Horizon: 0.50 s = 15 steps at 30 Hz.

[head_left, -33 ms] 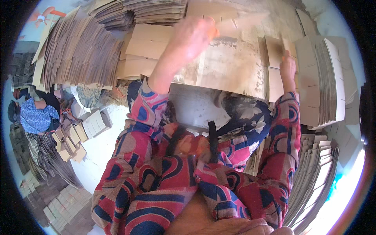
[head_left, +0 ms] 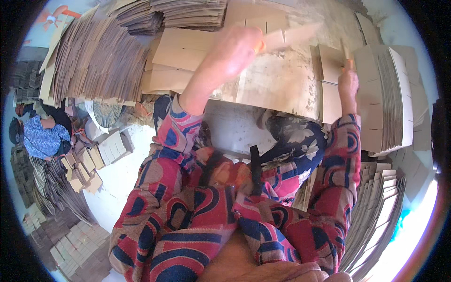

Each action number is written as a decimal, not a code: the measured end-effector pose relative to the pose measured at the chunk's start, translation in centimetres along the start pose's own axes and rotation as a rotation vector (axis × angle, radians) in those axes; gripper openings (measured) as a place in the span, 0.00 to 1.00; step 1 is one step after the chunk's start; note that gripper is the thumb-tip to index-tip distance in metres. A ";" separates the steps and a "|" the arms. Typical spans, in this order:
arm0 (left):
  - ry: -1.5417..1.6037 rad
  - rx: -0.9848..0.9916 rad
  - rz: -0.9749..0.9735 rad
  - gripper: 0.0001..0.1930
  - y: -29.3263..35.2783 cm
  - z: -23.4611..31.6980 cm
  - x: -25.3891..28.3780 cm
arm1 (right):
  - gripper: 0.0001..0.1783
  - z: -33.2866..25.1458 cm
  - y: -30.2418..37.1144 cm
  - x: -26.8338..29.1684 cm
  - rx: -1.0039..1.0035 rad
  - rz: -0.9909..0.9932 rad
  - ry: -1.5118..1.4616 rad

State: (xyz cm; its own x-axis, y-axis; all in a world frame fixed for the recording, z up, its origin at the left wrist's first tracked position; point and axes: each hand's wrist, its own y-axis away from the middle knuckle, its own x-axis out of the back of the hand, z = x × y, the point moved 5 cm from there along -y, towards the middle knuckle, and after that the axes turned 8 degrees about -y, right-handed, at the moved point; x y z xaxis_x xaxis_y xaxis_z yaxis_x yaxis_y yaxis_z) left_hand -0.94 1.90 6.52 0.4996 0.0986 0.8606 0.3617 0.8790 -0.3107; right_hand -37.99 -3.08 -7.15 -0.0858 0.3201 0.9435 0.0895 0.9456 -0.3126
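My left hand seems clenched on the left end of a blurred cardboard strip — its long axis runs rightward from those fingers and slightly away from me, so the left is the nearer hand. My right hand is by the right edge of flat cardboard sheets, with a narrow tan piece just beyond the fingertips — whether gripped, I cannot tell. Right of those fingers stands a cardboard stack.

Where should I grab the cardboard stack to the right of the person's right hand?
Probably grip the cardboard stack by both broad outer faces, coming from the near end: its thin layers lie face to face, so squeezing across them should keep them together.
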 end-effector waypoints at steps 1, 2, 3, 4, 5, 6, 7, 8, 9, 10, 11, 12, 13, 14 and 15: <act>-0.029 -0.025 -0.009 0.07 0.7 0.0 -0.4 | 0.27 -1.5 -0.2 2.4 0.040 0.035 0.021; -0.047 -0.053 -0.023 0.06 1.5 -0.5 -1.6 | 0.33 -2.7 -0.4 5.2 0.073 0.067 0.051; -0.053 -0.093 -0.034 0.05 1.8 -0.4 -2.5 | 0.36 -2.9 -0.6 8.3 0.162 0.153 -0.034; -0.102 -0.056 -0.131 0.04 1.9 -0.3 -3.5 | 0.32 -4.1 -0.3 11.7 0.166 0.226 -0.098; -0.103 -0.050 -0.113 0.04 2.0 -0.1 -3.7 | 0.29 -5.4 0.0 15.0 0.177 0.300 -0.168; -0.095 -0.053 -0.095 0.04 2.0 0.3 -4.1 | 0.26 -6.4 0.4 18.6 0.188 0.376 -0.226; -0.093 -0.054 -0.076 0.04 2.0 0.5 -4.3 | 0.26 -7.4 1.0 21.2 0.359 0.493 -0.429; -0.109 -0.065 -0.080 0.04 2.0 0.4 -4.5 | 0.25 -8.5 1.3 23.1 0.265 0.429 -0.601; -0.132 -0.071 -0.085 0.04 2.2 0.1 -4.8 | 0.25 -9.8 1.8 24.3 0.169 0.357 -0.778; -0.153 -0.082 -0.090 0.04 2.1 0.0 -5.0 | 0.25 -10.5 2.2 25.1 0.151 0.317 -0.815; -0.158 -0.093 -0.092 0.04 2.1 0.0 -5.1 | 0.25 -11.2 2.4 25.7 0.134 0.276 -0.854; -0.159 -0.113 -0.095 0.04 1.9 0.3 -5.2 | 0.26 -11.5 2.7 26.1 0.112 0.239 -0.885; -0.161 -0.131 -0.098 0.04 1.8 0.6 -5.3 | 0.26 -11.9 2.8 26.3 0.128 0.214 -0.899; -0.172 -0.124 -0.121 0.04 1.6 0.7 -5.4 | 0.26 -12.3 2.8 26.5 0.145 0.187 -0.914; -0.182 -0.118 -0.147 0.04 1.5 0.9 -5.5 | 0.26 -12.5 3.0 26.5 0.159 0.160 -0.929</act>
State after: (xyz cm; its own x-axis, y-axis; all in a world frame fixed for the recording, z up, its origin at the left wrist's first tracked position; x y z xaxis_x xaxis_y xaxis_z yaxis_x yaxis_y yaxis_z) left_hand -3.86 3.08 1.68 0.2884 0.0654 0.9553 0.5149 0.8305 -0.2123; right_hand -27.60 7.47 18.31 -0.8440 0.2991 0.4451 0.0386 0.8618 -0.5058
